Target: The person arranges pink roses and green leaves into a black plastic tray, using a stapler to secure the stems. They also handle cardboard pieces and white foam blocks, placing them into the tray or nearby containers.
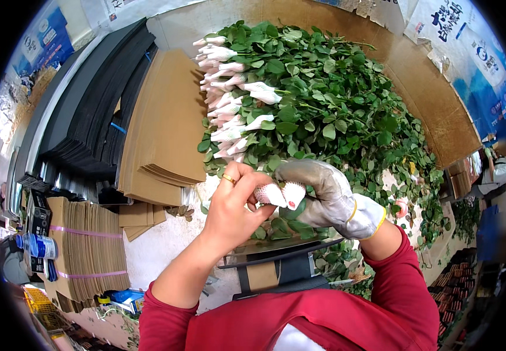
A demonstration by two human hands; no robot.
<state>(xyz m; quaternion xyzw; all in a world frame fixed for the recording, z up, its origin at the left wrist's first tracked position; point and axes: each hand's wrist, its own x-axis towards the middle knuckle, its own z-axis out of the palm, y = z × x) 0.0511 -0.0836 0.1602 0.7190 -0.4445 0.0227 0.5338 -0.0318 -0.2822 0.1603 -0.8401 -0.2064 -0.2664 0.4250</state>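
My bare left hand (235, 210), with a gold ring, pinches a rose bud in white foam netting (270, 195). My right hand (329, 199), in a grey-and-white glove, grips a second netted bud (293, 194), its red tip showing, beside the first; leaves hang below them. Behind my hands lies a broad pile of leafy rose stems (334, 99), their white-sleeved heads (229, 131) lined up along the left side. Just below my hands is a dark flat board (276, 250) on a stand, its top partly hidden.
At left stand black stacked sheets (77, 134), flat cardboard (165, 117), strapped cardboard bundles (89, 245) and a plastic bottle (39, 245). A cardboard wall (434, 123) rises behind the pile. A person in pale clothing (498, 169) is at far right; stacked goods (451, 292) stand below.
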